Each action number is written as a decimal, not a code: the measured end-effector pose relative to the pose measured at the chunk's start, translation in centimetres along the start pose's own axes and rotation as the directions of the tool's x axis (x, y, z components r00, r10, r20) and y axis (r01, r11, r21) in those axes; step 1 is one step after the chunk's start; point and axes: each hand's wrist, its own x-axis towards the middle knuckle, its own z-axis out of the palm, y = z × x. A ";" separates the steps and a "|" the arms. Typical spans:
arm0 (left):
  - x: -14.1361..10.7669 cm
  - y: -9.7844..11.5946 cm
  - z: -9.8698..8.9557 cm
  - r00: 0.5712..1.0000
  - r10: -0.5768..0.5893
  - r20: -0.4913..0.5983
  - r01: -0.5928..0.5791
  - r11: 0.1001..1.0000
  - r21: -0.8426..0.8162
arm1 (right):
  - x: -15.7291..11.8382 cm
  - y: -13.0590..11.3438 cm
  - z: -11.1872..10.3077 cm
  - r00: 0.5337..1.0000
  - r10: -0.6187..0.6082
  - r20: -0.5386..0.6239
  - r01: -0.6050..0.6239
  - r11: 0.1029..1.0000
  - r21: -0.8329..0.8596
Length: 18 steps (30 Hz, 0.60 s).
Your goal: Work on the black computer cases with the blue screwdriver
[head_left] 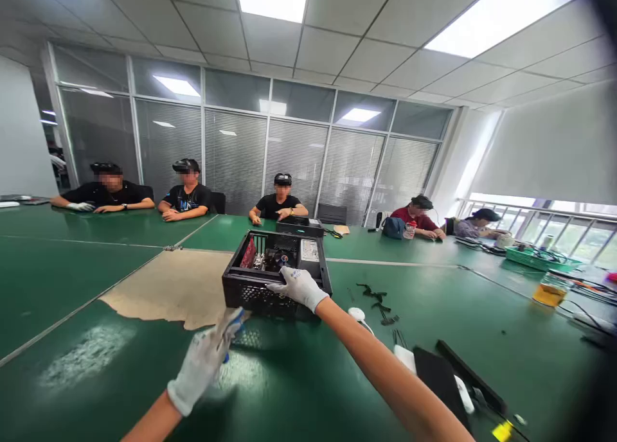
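Head view: computer case (255, 294) opening upward, long axis uncertain; right fingers (290, 281) half-closed, holding rim (253, 277); left fingers (222, 336) unclear.

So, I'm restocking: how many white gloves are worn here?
3: on the wearer's left hand, right hand and one hand of the far-left person; others may be hidden.

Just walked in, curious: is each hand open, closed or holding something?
Left hand: blurred, blue at its fingers; whether it holds anything cannot be told.
Right hand: on the near rim of the black case; grip unclear.
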 end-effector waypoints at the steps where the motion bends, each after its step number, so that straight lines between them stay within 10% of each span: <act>1: 0.6 0.0 -1.4 0.999 0.012 -0.042 -0.012 1.000 0.013 | -1.4 -0.5 -0.8 1.000 -0.024 0.019 0.024 1.000 0.010; 7: 7.9 0.4 -8.1 0.988 0.117 -0.103 -0.129 0.985 -0.117 | -6.6 -1.5 -4.1 0.935 -0.304 0.181 0.287 0.951 0.114; 10: 12.5 1.2 -7.3 0.977 0.165 0.135 -0.136 0.970 -0.204 | -5.5 -0.6 -4.4 0.890 -0.379 0.255 0.337 0.922 0.193; 14: 16.0 1.9 -3.7 0.747 0.258 0.613 0.006 0.919 -0.394 | -2.3 -0.3 -3.0 0.843 -0.329 0.424 0.122 0.887 0.446; 18: 16.6 0.8 -1.6 0.621 0.246 0.744 0.158 0.891 -0.426 | -0.5 -1.5 -0.1 0.689 -0.323 0.649 -0.116 0.835 0.538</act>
